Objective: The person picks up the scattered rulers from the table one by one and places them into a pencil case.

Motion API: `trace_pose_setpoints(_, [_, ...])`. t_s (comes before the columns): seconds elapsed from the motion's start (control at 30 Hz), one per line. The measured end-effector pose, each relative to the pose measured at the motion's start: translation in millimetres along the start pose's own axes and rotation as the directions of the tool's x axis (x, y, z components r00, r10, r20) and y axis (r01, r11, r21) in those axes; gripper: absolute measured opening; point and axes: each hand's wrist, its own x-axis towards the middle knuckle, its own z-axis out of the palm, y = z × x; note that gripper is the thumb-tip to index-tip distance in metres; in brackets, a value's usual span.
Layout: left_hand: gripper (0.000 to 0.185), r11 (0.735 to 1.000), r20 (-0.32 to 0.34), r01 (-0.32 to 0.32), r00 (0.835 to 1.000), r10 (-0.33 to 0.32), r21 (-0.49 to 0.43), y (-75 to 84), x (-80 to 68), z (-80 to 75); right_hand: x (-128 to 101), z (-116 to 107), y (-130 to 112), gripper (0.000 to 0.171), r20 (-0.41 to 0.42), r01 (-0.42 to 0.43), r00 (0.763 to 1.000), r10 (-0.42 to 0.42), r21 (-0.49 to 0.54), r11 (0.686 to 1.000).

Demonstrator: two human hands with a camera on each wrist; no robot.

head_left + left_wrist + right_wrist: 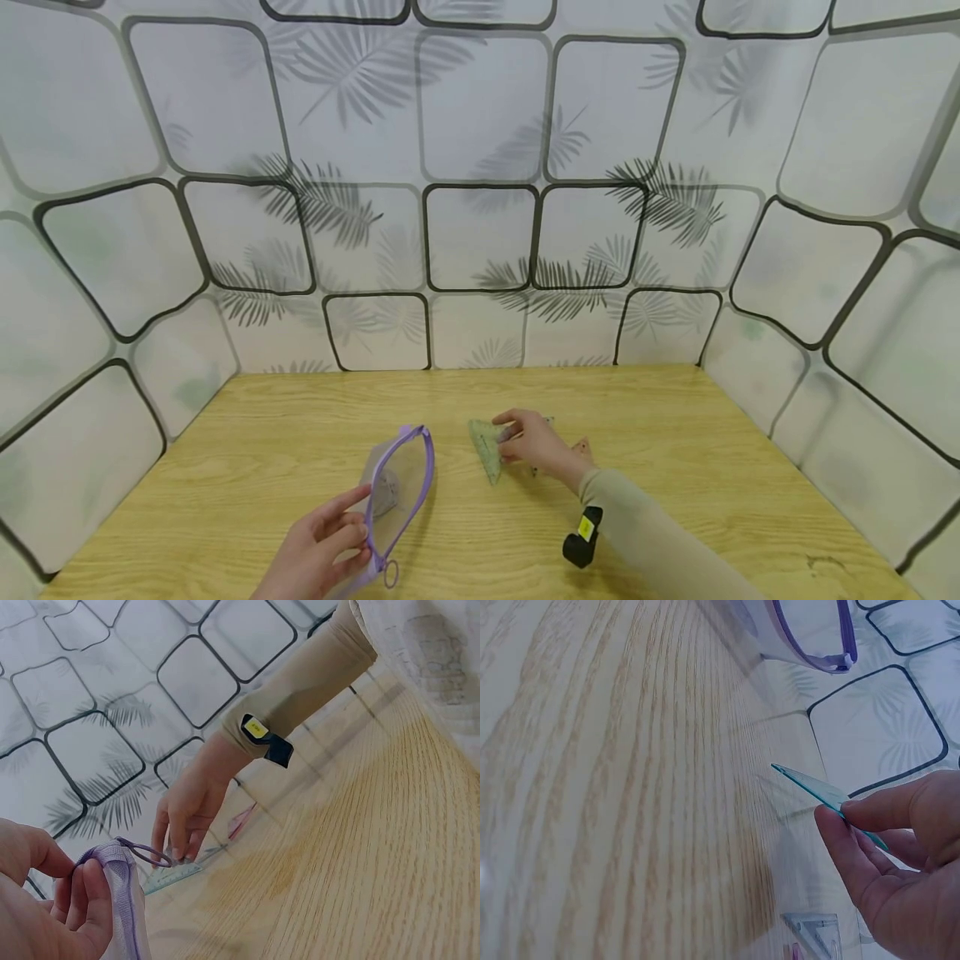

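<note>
My left hand (318,542) grips a purple-edged, see-through zip pouch (430,462) by its near side, thumb and fingers on the rim. The pouch's mouth gapes, and a greyish item (386,493) shows inside it. A round zip pull (391,574) hangs at the near end. To the right of the pouch, my right hand (536,442) pinches a green, see-through set square (817,791) between thumb and fingers. The right wrist view shows this set square tilted, one corner close to the tabletop. A clear set square (821,930) lies near the right hand.
A reddish set square (582,448) lies on the wooden table (300,417), partly behind the right wrist. Patterned covering (480,242) with leaf and grid prints rises at the back and both sides. A black strap device (583,537) sits on the right sleeve.
</note>
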Motion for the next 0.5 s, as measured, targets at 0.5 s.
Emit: trace_pose_setpoints(0.5, [0.071,1.000,0.002,0.003,1.000,-0.003,-0.006,0.5,-0.5,0.1,0.2,2.3,1.7,0.032,-0.045,-0.006,0.999,0.008,0.044,0.999])
